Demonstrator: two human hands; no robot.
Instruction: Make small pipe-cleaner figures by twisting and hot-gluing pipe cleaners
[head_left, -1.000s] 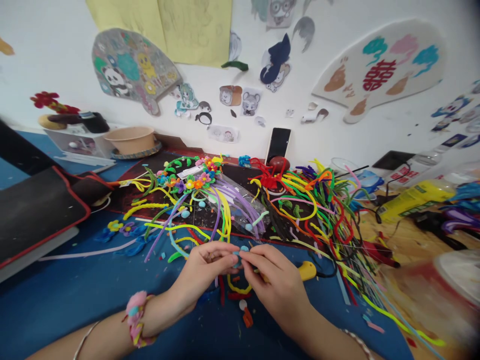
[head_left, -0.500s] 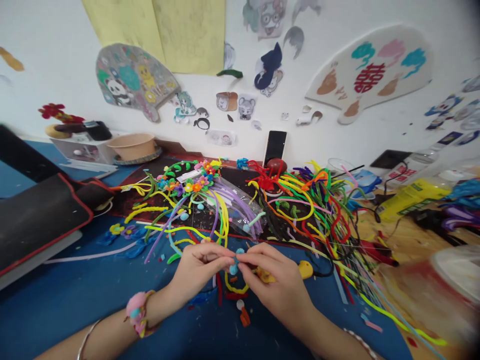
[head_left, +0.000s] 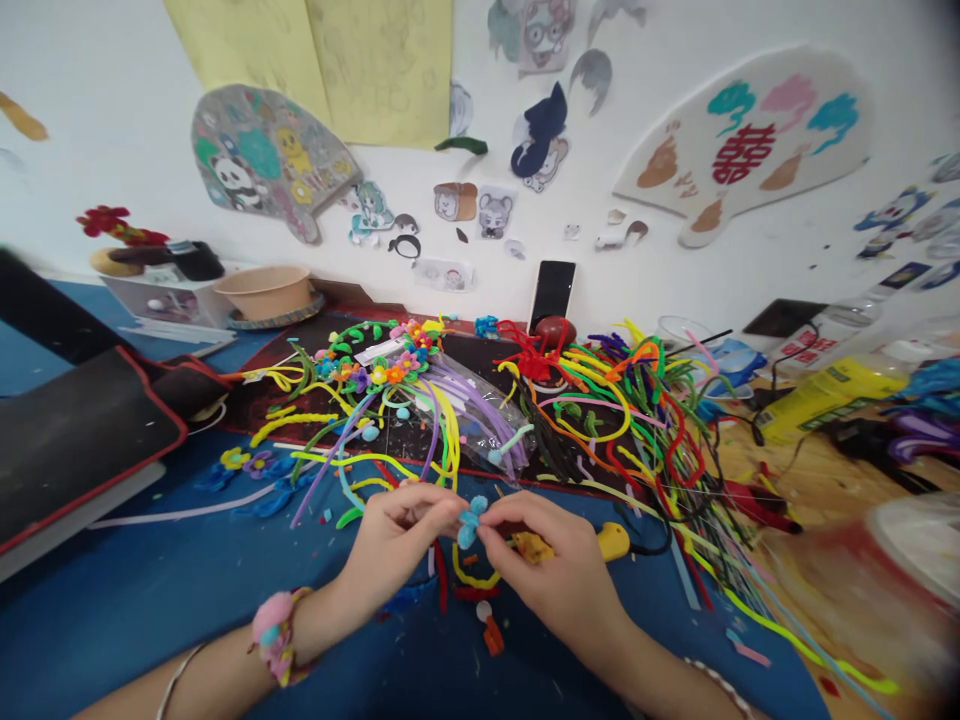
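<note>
My left hand (head_left: 397, 540) and my right hand (head_left: 544, 565) meet above the blue mat (head_left: 135, 620), pinching a small light-blue fuzzy pipe-cleaner piece (head_left: 470, 522) between their fingertips. Its shape is partly hidden by my fingers. Just beyond my right hand lies a yellow-orange fuzzy piece (head_left: 534, 547), with a yellow tool handle (head_left: 613, 541) next to it. Loose pipe-cleaner bits lie below my wrists, including a bent yellow stem (head_left: 472, 578). A pink pom-pom bracelet (head_left: 274, 635) circles my left wrist.
Behind my hands, a clear bag of purple chenille stems (head_left: 480, 425) lies among pipe-cleaner flowers (head_left: 397, 365). A tangled heap of multicoloured stems (head_left: 622, 420) spreads to the right. A phone (head_left: 552, 295) leans on the wall, and a tan bowl (head_left: 264, 292) stands at the back left.
The light-blue piece now shows more between my fingertips, and my hands have drawn slightly apart. The view has shifted only a little.
</note>
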